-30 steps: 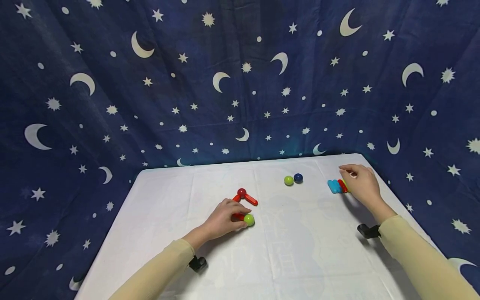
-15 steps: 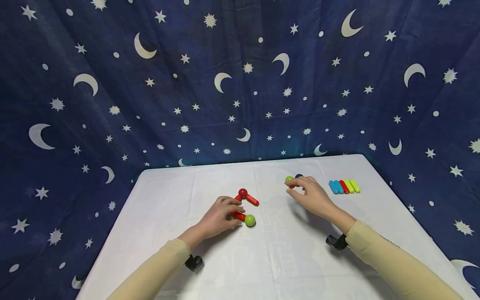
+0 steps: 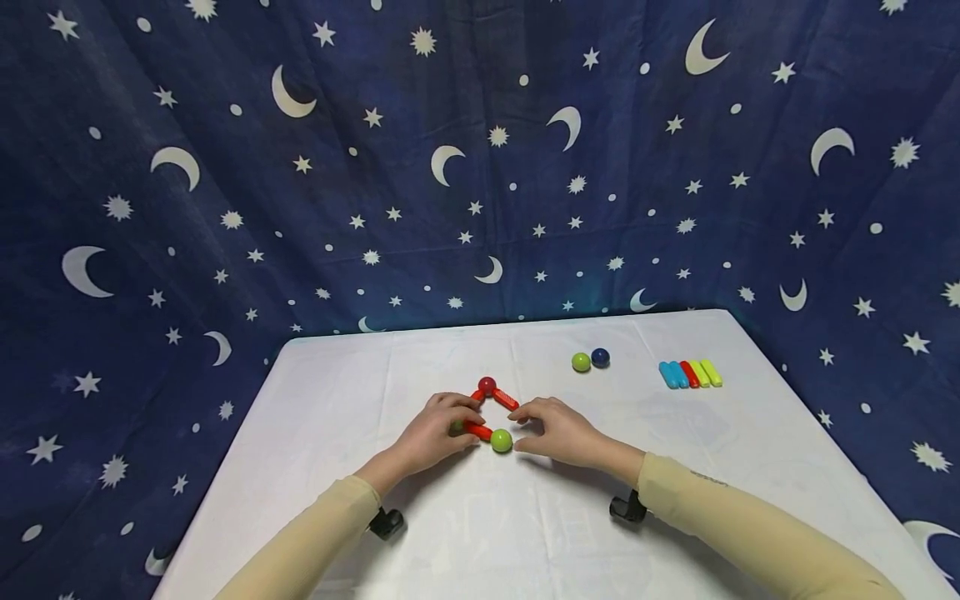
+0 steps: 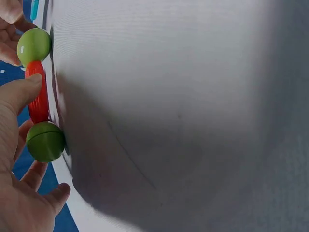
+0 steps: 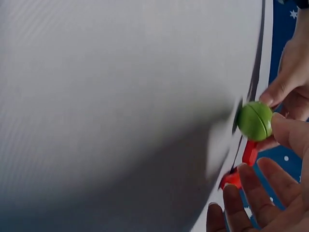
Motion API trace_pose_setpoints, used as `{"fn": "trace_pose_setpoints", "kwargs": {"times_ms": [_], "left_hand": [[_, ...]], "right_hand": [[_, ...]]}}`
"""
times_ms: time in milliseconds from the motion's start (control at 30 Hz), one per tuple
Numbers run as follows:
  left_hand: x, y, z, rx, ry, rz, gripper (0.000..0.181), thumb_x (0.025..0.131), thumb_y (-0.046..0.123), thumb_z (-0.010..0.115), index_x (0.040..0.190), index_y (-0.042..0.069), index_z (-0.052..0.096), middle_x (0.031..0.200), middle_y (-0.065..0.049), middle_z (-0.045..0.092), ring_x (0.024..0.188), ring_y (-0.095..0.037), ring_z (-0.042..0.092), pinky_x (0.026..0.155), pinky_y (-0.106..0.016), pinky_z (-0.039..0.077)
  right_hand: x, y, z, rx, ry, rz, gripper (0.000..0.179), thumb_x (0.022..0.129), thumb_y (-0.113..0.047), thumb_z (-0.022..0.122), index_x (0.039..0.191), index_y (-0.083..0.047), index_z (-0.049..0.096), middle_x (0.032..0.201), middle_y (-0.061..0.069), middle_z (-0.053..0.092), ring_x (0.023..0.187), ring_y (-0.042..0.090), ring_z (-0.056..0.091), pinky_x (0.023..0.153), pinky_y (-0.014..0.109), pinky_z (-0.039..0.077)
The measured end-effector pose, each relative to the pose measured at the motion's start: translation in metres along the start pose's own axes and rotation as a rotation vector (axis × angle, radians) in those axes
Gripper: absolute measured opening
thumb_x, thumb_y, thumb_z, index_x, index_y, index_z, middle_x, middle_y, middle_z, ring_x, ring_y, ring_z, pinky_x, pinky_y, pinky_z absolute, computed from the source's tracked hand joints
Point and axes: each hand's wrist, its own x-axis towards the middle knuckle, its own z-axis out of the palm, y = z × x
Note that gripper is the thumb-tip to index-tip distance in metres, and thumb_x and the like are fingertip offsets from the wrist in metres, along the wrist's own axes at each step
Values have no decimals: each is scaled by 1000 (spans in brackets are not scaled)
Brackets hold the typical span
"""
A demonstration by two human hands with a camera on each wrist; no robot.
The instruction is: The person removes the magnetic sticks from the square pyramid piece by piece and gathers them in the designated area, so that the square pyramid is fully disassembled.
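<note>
My left hand [image 3: 435, 432] holds a red ridged stick [image 4: 38, 104], thumb on one side of it and fingers behind. A light green ball [image 3: 501, 441] sits at the stick's right end. A second green ball [image 4: 46, 141] is at the other end, mostly hidden by the hand in the head view. Beyond, a dark red ball [image 3: 487, 386] joins two more red sticks, one slanting right [image 3: 506, 400]. My right hand [image 3: 562, 433] is beside the right green ball, thumb close to it and fingers spread near the slanting stick's tip; contact is unclear.
Another green ball [image 3: 581, 362] and a dark blue ball [image 3: 600, 357] lie toward the back of the white-covered table [image 3: 360, 358]. Farther right is a row of blue, red and yellow sticks [image 3: 690, 374]. A dark blue star-and-moon cloth [image 3: 480, 167] hangs behind.
My right hand has moved left from the row of sticks, past the two loose balls, to the right green ball. My left thumb and fingers have drawn back from that ball onto the stick.
</note>
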Motion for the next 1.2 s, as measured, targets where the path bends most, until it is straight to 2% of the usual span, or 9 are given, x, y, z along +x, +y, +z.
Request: {"fn": "trace_pose_setpoints", "kwargs": {"times_ms": [300, 567, 1000, 1200], "left_hand": [[1, 5, 2, 37, 16, -2, 21, 93, 24, 78, 114, 21, 77, 134, 2, 60, 127, -23, 49, 106, -47, 43], [0, 9, 5, 72, 46, -4, 17, 92, 25, 79, 109, 24, 79, 128, 1, 62, 116, -22, 53, 99, -43, 48], [-1, 9, 5, 78, 61, 18, 18, 91, 28, 80, 109, 22, 80, 126, 1, 63, 117, -22, 53, 99, -43, 48], [-1, 10, 4, 113, 53, 27, 22, 91, 29, 80, 111, 20, 80, 127, 1, 63, 117, -22, 54, 100, -42, 47]], "right_hand": [[2, -2, 8, -26, -5, 14, 42, 85, -29, 84, 123, -15, 72, 111, -3, 68, 103, 16, 57, 91, 41, 48], [3, 0, 12, -62, -1, 8, 39, 83, -33, 86, 119, -20, 74, 108, -9, 68, 101, 14, 56, 91, 43, 44], [4, -3, 17, -86, 26, 40, 35, 80, -44, 86, 110, -27, 78, 98, -12, 65, 92, 11, 51, 79, 38, 39], [5, -4, 18, -92, 26, 42, 30, 82, -43, 86, 106, -27, 78, 99, -12, 65, 91, 12, 50, 78, 38, 38]]}}
